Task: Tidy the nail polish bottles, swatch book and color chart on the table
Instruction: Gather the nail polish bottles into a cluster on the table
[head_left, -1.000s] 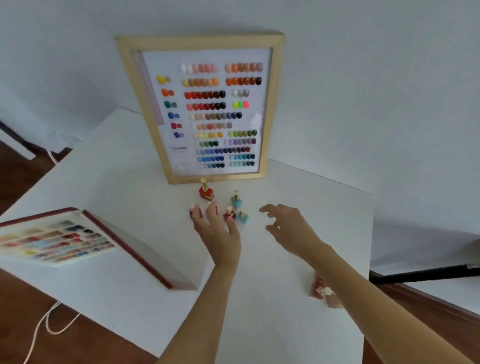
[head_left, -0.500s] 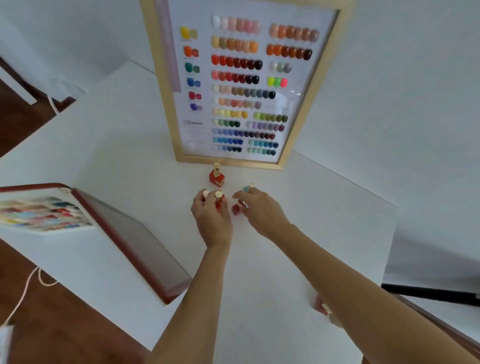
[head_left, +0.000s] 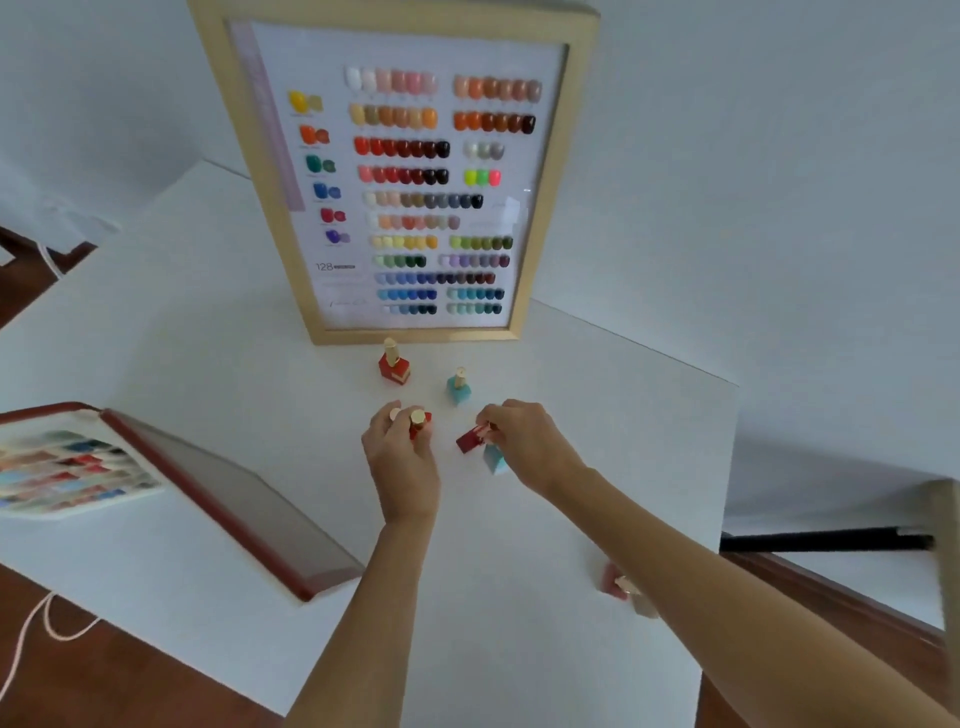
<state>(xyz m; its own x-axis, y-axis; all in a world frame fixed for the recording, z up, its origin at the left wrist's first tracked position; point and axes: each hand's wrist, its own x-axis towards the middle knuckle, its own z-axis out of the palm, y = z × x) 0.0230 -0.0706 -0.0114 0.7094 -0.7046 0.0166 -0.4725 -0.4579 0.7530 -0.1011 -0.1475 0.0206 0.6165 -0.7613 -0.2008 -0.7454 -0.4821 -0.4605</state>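
A wood-framed color chart (head_left: 410, 176) stands upright at the back of the white table (head_left: 208, 364). In front of it a red bottle (head_left: 394, 366) and a light blue bottle (head_left: 459, 388) stand upright. My left hand (head_left: 402, 462) is closed around red bottles with gold caps (head_left: 418, 423). My right hand (head_left: 530, 447) grips a tilted dark red bottle (head_left: 470, 439) and a light blue bottle (head_left: 494, 460). The open swatch book (head_left: 67, 470) with a red cover lies at the left edge.
Two more bottles (head_left: 626, 592), pinkish and blurred, lie near the right table edge, partly behind my right forearm. A white cord (head_left: 36, 623) hangs over the brown floor at the lower left. A white wall rises behind the table.
Both hands closed on bottles from the cluster. My right hand has lifted a dark red and a blue bottle off to the right. The camera moved closer to the chart.
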